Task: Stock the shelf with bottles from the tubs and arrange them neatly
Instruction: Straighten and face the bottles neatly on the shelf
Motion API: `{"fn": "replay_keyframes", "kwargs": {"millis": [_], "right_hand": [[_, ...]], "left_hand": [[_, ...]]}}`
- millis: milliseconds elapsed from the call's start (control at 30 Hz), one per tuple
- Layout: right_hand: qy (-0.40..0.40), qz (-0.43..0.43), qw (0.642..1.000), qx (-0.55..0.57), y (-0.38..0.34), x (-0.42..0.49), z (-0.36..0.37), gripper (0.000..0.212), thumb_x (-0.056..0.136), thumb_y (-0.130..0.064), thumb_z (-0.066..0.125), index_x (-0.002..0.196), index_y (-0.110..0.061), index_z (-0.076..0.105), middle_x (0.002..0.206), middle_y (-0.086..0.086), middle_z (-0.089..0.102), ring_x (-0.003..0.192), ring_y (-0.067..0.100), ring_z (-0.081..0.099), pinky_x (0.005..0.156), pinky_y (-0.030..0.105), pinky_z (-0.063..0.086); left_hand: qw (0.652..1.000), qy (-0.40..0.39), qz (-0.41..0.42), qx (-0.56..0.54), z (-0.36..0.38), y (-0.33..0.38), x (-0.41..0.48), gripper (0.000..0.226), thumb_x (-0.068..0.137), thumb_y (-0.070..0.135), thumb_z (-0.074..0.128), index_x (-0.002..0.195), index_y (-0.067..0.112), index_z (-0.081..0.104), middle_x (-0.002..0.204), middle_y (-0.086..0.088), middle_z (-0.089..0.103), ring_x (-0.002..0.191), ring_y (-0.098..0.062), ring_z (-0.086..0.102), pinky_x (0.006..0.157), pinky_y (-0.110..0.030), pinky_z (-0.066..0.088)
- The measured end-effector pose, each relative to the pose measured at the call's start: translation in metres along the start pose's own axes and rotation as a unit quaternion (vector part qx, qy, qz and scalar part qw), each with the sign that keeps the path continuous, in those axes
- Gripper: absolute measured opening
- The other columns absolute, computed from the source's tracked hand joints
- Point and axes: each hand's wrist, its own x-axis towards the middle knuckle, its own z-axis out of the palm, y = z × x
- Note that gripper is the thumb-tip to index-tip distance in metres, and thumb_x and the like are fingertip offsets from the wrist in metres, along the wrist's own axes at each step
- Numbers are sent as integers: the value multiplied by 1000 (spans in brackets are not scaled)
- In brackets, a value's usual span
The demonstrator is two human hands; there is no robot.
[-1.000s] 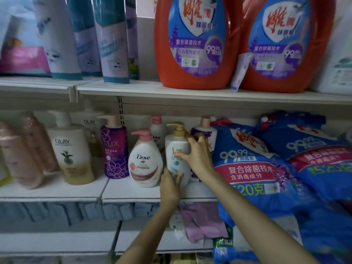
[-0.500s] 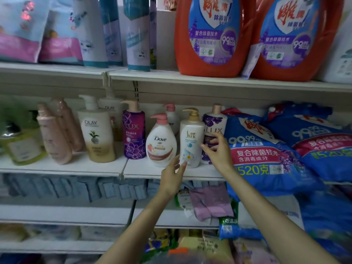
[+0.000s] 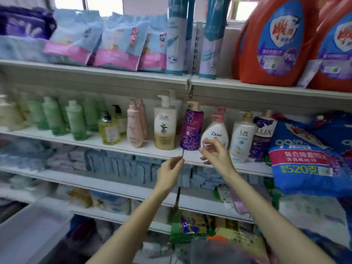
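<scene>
On the middle shelf (image 3: 133, 149) a row of pump bottles stands upright with labels facing out: a cream and gold bottle (image 3: 164, 128) reading OLAY, a purple bottle (image 3: 191, 130) reading LUX, a white bottle (image 3: 216, 133) reading Dove with a pink pump, a white bottle with a gold pump (image 3: 241, 138) whose brand is too blurred to read, and a white and purple bottle (image 3: 262, 136) also marked LUX. Just right of them lean blue detergent bags (image 3: 304, 159) printed "520克". Orange jugs (image 3: 266, 44) with blue and purple labels stand on the shelf above.

Both hands are released and hold nothing. The left hand (image 3: 169, 174) hovers below the shelf edge with fingers loosely bent, and the right hand (image 3: 217, 153) hangs in front of the Dove bottle.

A second ago both hands were on the gold-pump bottle. They have since let go and drawn back, and it now stands alone in the row. The view has also swung left, bringing green bottles (image 3: 76, 121) into sight.
</scene>
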Motion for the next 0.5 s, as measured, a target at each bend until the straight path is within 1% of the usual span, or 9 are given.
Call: {"fn": "replay_keyframes", "kwargs": {"millis": [33, 100, 167, 200, 233, 267, 333, 433, 500], "right_hand": [[-18, 10, 1000, 20, -7, -4, 22, 19, 88, -12, 64, 105, -17, 58, 93, 9, 61, 62, 12, 65, 53, 21, 52], [-52, 37, 995, 82, -23, -11, 68, 22, 90, -12, 61, 112, -14, 57, 95, 6, 62, 63, 11, 67, 56, 23, 55], [-86, 64, 984, 142, -42, -18, 118, 24, 91, -16, 60, 115, -15, 56, 99, 3, 62, 72, 18, 68, 64, 29, 57], [-93, 68, 981, 156, -46, -19, 128, 24, 91, -18, 60, 115, -15, 56, 100, 3, 62, 75, 21, 68, 69, 33, 57], [-119, 74, 975, 172, -55, -24, 161, 22, 91, -19, 60, 113, -17, 56, 101, 4, 62, 78, 23, 67, 73, 37, 57], [-135, 81, 971, 178, -62, -27, 184, 19, 91, -20, 60, 109, -19, 57, 102, 4, 62, 81, 24, 67, 77, 40, 56], [-178, 85, 963, 186, -74, -35, 230, 13, 90, -24, 60, 103, -25, 57, 105, 2, 63, 87, 24, 68, 80, 41, 55], [-253, 87, 945, 189, -101, -54, 308, 23, 91, -32, 59, 112, -24, 55, 113, 0, 61, 98, 24, 67, 84, 39, 55], [-297, 81, 931, 194, -116, -60, 350, 24, 91, -36, 58, 112, -25, 54, 115, -1, 60, 104, 22, 64, 88, 38, 54]], "left_hand": [[1000, 13, -3, 4, -25, -1, -8, 22, 95, 27, 57, 111, 16, 66, 106, 3, 68, 104, -12, 62, 92, -32, 50], [999, 46, -11, 21, -77, -5, -21, 18, 94, 29, 58, 106, 19, 68, 101, 4, 69, 101, -11, 63, 89, -33, 51], [996, 82, -27, 37, -136, -10, -36, 17, 93, 33, 59, 104, 25, 68, 102, 4, 70, 103, -13, 64, 91, -36, 51], [995, 87, -33, 41, -150, -9, -39, 16, 92, 36, 59, 103, 27, 68, 102, 3, 70, 104, -14, 64, 91, -36, 51], [992, 112, -43, 41, -186, -10, -52, 17, 92, 37, 60, 102, 26, 67, 102, 3, 70, 104, -14, 63, 89, -34, 51], [990, 128, -51, 40, -211, -9, -61, 19, 92, 36, 60, 103, 23, 68, 102, 2, 69, 105, -15, 63, 86, -31, 49], [985, 155, -61, 43, -257, -1, -80, 21, 94, 32, 58, 104, 17, 67, 102, -1, 68, 103, -16, 62, 83, -26, 44], [973, 221, -67, 31, -336, 12, -110, 20, 96, 29, 53, 101, 14, 65, 100, -3, 67, 99, -16, 60, 76, -25, 44], [961, 266, -75, 4, -380, 16, -120, 22, 97, 30, 51, 98, 14, 65, 97, -3, 66, 98, -17, 59, 73, -24, 44]]}}
